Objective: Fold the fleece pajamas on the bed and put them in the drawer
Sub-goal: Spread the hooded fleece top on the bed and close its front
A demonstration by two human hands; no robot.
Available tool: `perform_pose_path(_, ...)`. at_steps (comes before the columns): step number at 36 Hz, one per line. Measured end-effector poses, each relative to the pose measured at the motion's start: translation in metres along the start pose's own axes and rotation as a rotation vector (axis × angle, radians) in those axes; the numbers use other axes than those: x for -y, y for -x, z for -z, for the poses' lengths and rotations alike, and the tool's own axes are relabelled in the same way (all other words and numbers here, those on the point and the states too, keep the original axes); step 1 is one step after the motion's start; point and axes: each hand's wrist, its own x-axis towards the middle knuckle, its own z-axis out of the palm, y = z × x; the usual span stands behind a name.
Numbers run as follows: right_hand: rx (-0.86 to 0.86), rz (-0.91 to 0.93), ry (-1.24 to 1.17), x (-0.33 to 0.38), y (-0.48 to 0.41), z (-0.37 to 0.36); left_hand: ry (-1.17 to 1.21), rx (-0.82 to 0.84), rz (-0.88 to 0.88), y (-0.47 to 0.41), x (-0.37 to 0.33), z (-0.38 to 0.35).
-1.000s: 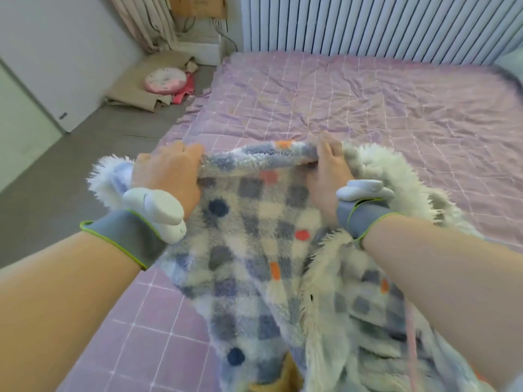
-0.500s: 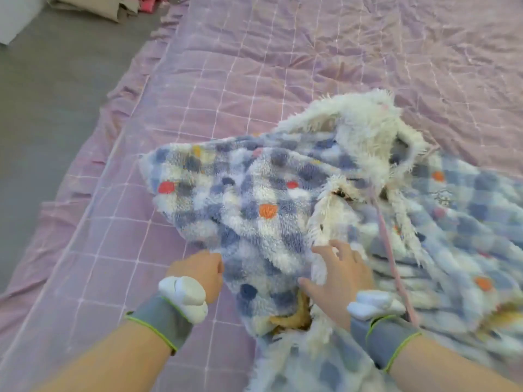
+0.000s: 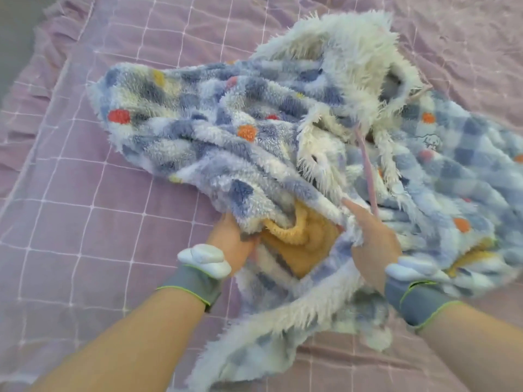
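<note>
Left hand: our left hand [image 3: 230, 240] is sunk into the near edge of the fleece pajamas [image 3: 198, 131]. Its fingers are curled into a bunch of blue check pile, and we cannot see the fingertips.
Right hand: our right hand [image 3: 373, 244] is closed on the fleece just across from the left hand. Its forefinger lies straighter along the cloth and the other fingers are tucked into the pile.
Pajamas: they lie unfolded and rumpled on the bed [image 3: 85, 222]. They spread away from both hands and out past the right hand, and a shaggy strip trails back under the right wrist.
Yellow lining [image 3: 305, 236]: it is bared between the two hands, touching the left thumb side.
White shaggy part [image 3: 348, 52]: it is heaped at the far end of the garment, well beyond the right hand. We cannot tell whether it is a hood or a collar.
Pink cord [image 3: 368, 171]: it runs from that white pile straight down to the right hand's knuckles.
Wristbands: there is a grey band with a white block on the left wrist [image 3: 195, 287] and another on the right wrist [image 3: 413, 301].
Bed sheet: it is lilac with a white grid. It lies bare to the outer side of the left hand.
</note>
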Motion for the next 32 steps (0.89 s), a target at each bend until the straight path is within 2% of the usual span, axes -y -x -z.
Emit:
perform_pose_path(4, -0.270, 0.027, 0.058, 0.008, -0.036, 0.052, 0.141, -0.159, -0.218, -0.005, -0.060, 0.015)
perform_pose_path(7, -0.381, -0.005, 0.091, 0.021, -0.066, 0.068, 0.266, -0.351, -0.268, -0.015, -0.086, 0.029)
perform_pose_path(10, -0.363, -0.060, 0.137, 0.028, -0.063, 0.066, 0.336, -0.285, -0.281, -0.020, -0.086, 0.031)
perform_pose_path(13, -0.304, 0.105, 0.138, 0.030, -0.024, 0.042, 0.462, -0.205, -0.219, -0.015, -0.058, 0.017)
perform_pose_path(15, -0.172, 0.187, 0.082, 0.023, 0.010, 0.017, 0.543, -0.207, -0.120, -0.005, -0.037, 0.004)
perform_pose_path(17, 0.060, 0.089, 0.003, 0.013, 0.040, -0.010, 0.463, -0.218, 0.011, 0.006, -0.014, -0.008)
perform_pose_path(18, 0.151, 0.033, -0.024, 0.010, 0.048, -0.019, 0.284, -0.215, 0.073, 0.008, -0.010, -0.008)
perform_pose_path(20, 0.273, -0.061, -0.024, -0.007, 0.062, -0.043, -0.185, -0.051, 0.132, 0.012, 0.014, -0.021)
perform_pose_path(22, 0.260, -0.198, 0.006, -0.019, 0.064, -0.054, -0.369, 0.165, 0.097, 0.019, 0.029, -0.029)
perform_pose_path(24, 0.206, -0.319, 0.029, -0.032, 0.063, -0.066, -0.411, 0.292, 0.104, 0.025, 0.040, -0.042)
perform_pose_path(25, 0.175, -0.361, 0.012, -0.036, 0.060, -0.071, -0.403, 0.298, 0.106, 0.026, 0.041, -0.049)
perform_pose_path(27, 0.171, -0.395, -0.008, -0.041, 0.051, -0.078, -0.290, 0.238, 0.117, 0.025, 0.045, -0.059)
perform_pose_path(30, 0.166, -0.390, 0.067, -0.047, 0.040, -0.089, -0.174, 0.232, 0.076, 0.028, 0.033, -0.077)
perform_pose_path(32, 0.178, -0.361, 0.105, -0.051, 0.033, -0.085, -0.115, 0.133, 0.101, 0.033, 0.015, -0.080)
